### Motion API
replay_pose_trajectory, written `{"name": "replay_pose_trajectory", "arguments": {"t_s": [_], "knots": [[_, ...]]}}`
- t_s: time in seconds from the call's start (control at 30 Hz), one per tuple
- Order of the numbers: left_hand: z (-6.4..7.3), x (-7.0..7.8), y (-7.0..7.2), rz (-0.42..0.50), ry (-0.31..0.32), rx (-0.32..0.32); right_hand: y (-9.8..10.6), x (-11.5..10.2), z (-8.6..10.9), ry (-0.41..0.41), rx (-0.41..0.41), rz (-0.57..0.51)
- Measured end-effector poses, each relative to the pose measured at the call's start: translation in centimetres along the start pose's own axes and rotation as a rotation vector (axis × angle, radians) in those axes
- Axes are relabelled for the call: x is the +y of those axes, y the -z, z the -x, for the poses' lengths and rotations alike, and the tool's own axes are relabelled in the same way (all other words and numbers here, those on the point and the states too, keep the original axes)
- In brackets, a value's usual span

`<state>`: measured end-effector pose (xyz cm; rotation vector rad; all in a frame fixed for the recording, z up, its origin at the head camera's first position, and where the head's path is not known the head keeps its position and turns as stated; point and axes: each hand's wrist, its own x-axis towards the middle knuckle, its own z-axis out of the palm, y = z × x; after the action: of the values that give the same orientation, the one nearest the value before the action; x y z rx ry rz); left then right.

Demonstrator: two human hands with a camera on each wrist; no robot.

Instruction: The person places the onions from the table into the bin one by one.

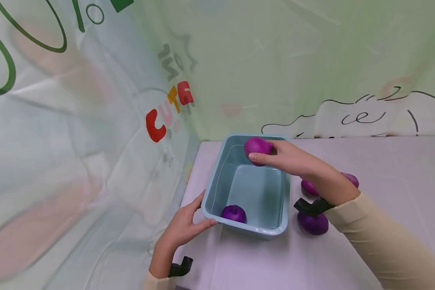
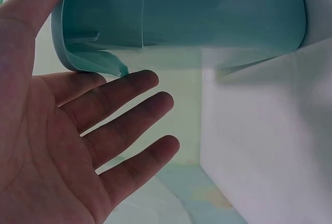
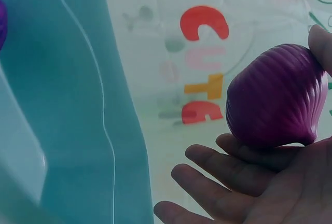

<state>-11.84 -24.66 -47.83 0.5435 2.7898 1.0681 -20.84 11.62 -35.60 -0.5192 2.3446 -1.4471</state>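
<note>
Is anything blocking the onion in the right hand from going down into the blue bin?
Nothing visible does. In the head view, the right hand holds its onion over the far end of the blue bin. The loose onion inside lies toward the near-left corner, off to the side.

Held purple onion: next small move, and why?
Probably lower the purple onion into the blue bin: in the head view the right grip holds it over the bin's far end, and another onion already lies inside.
</note>
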Motion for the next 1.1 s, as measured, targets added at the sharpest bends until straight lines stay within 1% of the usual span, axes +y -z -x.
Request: {"name": "replay_pose_trajectory", "arguments": {"t_s": [0.1,0.37,0.53,0.63,0.83,0.97,1.1], "knots": [[-0.1,0.1,0.1,-0.001,-0.007,-0.002,-0.6,-0.6,-0.7,0.018,-0.030,-0.026],[-0.3,0.0,0.0,-0.001,-0.009,0.000,-2.4,-1.9,-3.2,0.029,-0.108,-0.016],[-0.3,0.0,-0.1,-0.002,-0.006,-0.002,-3.8,-2.4,-4.6,0.042,-0.140,-0.013],[-0.2,0.0,-0.1,0.006,0.000,-0.008,-4.9,-2.1,-5.3,0.059,-0.182,-0.004],[0.1,0.0,-0.3,0.006,0.026,-0.022,-7.3,-0.6,-6.1,0.082,-0.311,0.074],[0.1,0.0,-0.3,-0.004,0.033,-0.019,-8.7,0.1,-6.3,0.091,-0.350,0.115],[0.1,-0.1,-0.2,-0.023,0.020,-0.010,-9.7,0.6,-6.4,0.100,-0.383,0.183]]}}
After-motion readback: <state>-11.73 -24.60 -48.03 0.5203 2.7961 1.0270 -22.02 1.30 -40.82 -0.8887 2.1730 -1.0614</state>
